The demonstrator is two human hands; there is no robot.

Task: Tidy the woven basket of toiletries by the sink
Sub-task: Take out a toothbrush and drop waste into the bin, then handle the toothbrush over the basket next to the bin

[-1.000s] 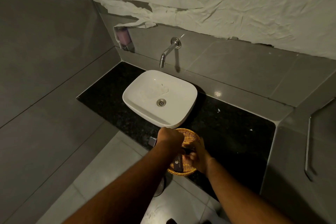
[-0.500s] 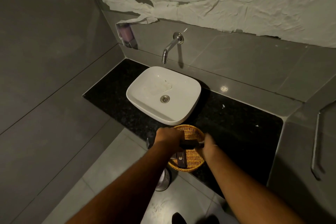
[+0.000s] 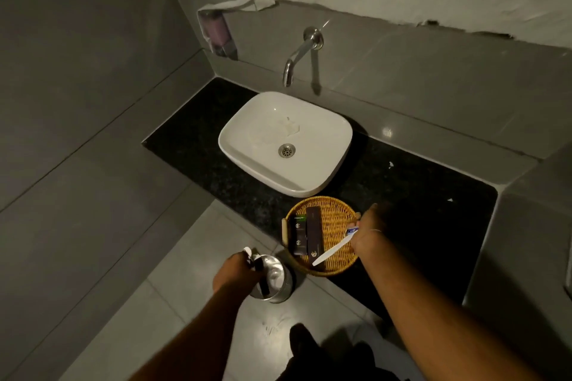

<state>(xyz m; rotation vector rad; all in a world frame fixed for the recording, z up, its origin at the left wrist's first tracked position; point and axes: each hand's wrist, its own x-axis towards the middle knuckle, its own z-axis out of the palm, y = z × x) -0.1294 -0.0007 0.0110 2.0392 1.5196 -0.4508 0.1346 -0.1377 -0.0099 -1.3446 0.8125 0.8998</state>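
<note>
Head cam, looking down at a dim bathroom. Round woven basket [image 3: 332,223] sits on the black counter [image 3: 418,195], just in front of the white sink [image 3: 325,133]. Two dark boxes [image 3: 306,233] lie side by side in its left half. Right hand [image 3: 366,237] at the basket's right rim, clenched on a white toothbrush [image 3: 332,250] angled across the weave. Left hand [image 3: 236,271] low over a steel bin [image 3: 278,284] on the floor, fingers closed on crumpled wrappers [image 3: 253,258], white & dark.
</note>
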